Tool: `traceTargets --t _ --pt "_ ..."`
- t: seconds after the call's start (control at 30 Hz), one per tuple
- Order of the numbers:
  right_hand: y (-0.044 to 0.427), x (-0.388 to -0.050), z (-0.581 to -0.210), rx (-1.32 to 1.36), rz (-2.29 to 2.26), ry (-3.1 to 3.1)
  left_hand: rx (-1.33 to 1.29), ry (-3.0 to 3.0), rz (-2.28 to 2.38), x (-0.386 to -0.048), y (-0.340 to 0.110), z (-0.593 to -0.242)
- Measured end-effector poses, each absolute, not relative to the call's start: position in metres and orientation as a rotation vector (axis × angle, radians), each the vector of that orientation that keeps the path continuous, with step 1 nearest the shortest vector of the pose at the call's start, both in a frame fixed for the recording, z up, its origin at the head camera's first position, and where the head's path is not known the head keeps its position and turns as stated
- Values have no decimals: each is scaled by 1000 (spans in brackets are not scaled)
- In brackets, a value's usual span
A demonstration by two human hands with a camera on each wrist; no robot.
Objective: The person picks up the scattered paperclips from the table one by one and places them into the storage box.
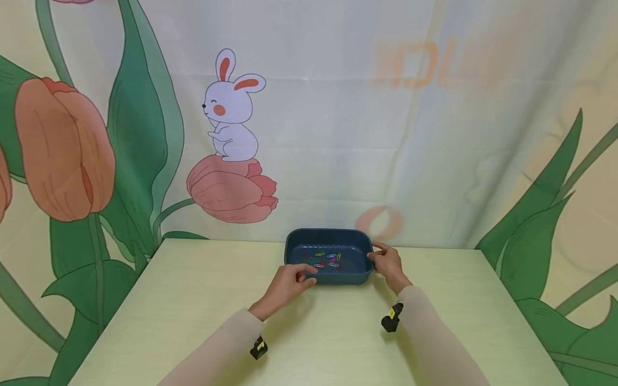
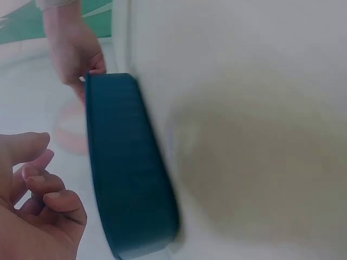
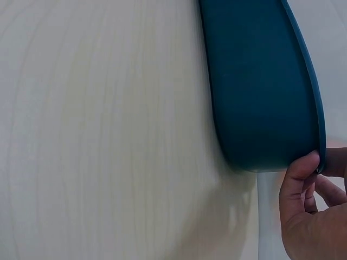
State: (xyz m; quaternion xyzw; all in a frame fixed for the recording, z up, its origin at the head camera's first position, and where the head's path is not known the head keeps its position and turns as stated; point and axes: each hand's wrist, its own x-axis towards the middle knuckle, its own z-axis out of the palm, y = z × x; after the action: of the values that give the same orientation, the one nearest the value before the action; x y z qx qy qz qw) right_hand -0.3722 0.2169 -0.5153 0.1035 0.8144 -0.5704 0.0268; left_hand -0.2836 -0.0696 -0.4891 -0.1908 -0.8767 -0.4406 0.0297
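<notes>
A dark blue rectangular bin [image 1: 338, 279] stands at the back of the table. On its floor lie several colored paper clips [image 1: 332, 256], spread mostly over the left and middle. At the bin's right end, my right hand [image 1: 390, 268] pinches the rim; the right wrist view shows the thumb [image 3: 302, 165] against the outer wall and fingers behind the rim. My left hand [image 1: 285, 289] is at the bin's front left corner. In the left wrist view its fingers [image 2: 65, 203] are loosely curled beside the bin, with nothing seen between them.
The pale wood-patterned table [image 1: 217, 289] extends in front of the bin and to both sides. Right behind its back edge hangs a curtain [image 1: 314, 134] printed with tulips and a rabbit. A small black device [image 1: 392, 317] is worn at each wrist.
</notes>
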Motion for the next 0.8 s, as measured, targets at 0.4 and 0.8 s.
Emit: traceTargets --t 0.4,0.8 --pt "216 -372 -515 322 -1762 2514 -608 -2794 -1298 -277 -79 -523" --pt "217 -371 -516 318 -1769 2509 -598 -2864 -1242 -286 -82 -539"
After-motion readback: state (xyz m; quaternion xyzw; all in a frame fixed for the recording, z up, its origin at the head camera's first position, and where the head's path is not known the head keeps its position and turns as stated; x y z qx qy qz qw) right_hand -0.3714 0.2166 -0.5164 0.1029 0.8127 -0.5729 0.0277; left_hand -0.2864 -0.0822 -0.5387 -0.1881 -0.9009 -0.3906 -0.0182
